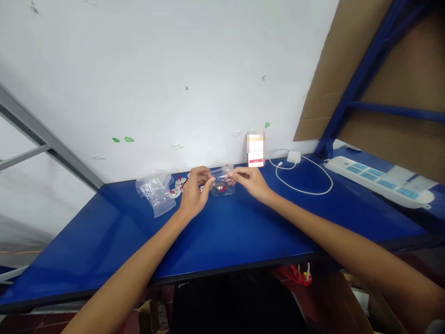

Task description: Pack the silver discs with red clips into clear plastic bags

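Note:
Between my two hands is a small clear plastic bag [230, 189] with a round metal piece [220, 188] inside that carries a red part. My left hand [196, 190] pinches the bag's left edge between thumb and fingers. At the opposite edge my right hand [251, 182] is closed on the same bag. Several round, pale pieces with red parts [174, 192] lie on the blue table just left of my left hand, which partly hides them. Farther left rests a crumpled heap of clear plastic bags [155, 190].
A phone with a lit screen [256, 150] leans on the white wall behind my right hand. To its right lie a white charger [294, 157] with a looped cable and a long white power strip [378, 181]. The blue table's [222, 246] front edge runs below my forearms.

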Action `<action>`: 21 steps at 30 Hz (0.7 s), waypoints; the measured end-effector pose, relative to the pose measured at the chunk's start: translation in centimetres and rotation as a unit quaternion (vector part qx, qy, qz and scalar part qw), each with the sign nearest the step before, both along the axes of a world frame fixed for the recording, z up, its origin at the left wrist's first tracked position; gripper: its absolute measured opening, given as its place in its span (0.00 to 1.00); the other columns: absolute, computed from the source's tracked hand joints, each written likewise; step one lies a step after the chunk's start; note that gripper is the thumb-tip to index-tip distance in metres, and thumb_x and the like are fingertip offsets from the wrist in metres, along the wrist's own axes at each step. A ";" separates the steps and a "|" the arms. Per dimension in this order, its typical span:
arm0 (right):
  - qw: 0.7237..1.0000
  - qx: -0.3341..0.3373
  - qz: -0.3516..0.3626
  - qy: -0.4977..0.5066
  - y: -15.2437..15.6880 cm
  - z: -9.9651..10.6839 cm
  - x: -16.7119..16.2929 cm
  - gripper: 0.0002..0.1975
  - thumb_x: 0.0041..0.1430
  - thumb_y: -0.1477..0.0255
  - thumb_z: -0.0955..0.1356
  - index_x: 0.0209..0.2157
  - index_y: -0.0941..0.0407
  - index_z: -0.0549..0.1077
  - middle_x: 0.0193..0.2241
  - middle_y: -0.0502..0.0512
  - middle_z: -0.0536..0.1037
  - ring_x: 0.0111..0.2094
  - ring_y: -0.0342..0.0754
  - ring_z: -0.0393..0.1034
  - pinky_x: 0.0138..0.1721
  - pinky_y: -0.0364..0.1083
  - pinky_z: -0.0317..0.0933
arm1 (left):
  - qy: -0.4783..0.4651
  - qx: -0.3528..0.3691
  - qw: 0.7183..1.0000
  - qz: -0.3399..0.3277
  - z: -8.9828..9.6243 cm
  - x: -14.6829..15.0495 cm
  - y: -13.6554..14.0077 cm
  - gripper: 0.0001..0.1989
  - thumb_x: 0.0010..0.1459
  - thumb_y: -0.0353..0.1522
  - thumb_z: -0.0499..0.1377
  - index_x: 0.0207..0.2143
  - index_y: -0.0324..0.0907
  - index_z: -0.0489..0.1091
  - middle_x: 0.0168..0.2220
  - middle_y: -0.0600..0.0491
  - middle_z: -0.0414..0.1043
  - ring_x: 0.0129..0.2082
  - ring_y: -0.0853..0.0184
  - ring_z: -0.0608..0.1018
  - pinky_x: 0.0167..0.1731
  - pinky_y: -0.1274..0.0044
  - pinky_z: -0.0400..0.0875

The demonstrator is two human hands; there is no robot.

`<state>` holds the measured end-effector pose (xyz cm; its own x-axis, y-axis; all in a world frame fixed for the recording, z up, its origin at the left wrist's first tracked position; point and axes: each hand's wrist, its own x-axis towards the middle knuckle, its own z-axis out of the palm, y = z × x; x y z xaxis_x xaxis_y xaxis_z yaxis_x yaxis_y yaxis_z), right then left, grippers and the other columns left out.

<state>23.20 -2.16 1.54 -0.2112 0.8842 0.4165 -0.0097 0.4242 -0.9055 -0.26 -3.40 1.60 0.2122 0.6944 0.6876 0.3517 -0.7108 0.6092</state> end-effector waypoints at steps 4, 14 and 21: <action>1.000 -0.012 -0.001 0.011 -0.4 0.2 -0.2 0.24 0.60 0.44 0.77 0.35 0.53 0.87 0.34 0.55 0.87 0.35 0.54 0.80 0.41 0.53 0.75 | -0.047 0.019 0.998 -0.029 0.0 0.0 0.1 0.11 0.75 0.37 0.62 0.50 0.46 0.60 0.44 0.52 0.75 0.35 0.70 0.81 0.36 0.76 0.81; 0.999 0.029 -0.018 -0.012 -1.3 1.2 -0.3 0.22 0.63 0.48 0.76 0.35 0.53 0.86 0.34 0.56 0.87 0.35 0.54 0.81 0.41 0.52 0.76 | 0.043 0.048 0.998 -0.017 1.2 0.0 -0.6 0.13 0.76 0.34 0.60 0.58 0.45 0.77 0.46 0.48 0.78 0.38 0.66 0.83 0.39 0.74 0.85; 0.995 0.085 -0.050 -0.014 -0.5 1.4 0.3 0.18 0.66 0.51 0.76 0.38 0.53 0.86 0.35 0.55 0.83 0.34 0.50 0.79 0.40 0.50 0.75 | -0.051 -0.066 0.994 -0.075 1.0 0.3 -0.3 0.15 0.71 0.39 0.66 0.57 0.45 0.83 0.46 0.48 0.79 0.40 0.64 0.83 0.38 0.73 0.85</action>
<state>23.52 -2.68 2.90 -0.1397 0.8187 0.5570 0.0632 0.5688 -0.8201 0.00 -3.67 2.64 0.2536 0.7465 0.6152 0.1797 -0.6613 0.7283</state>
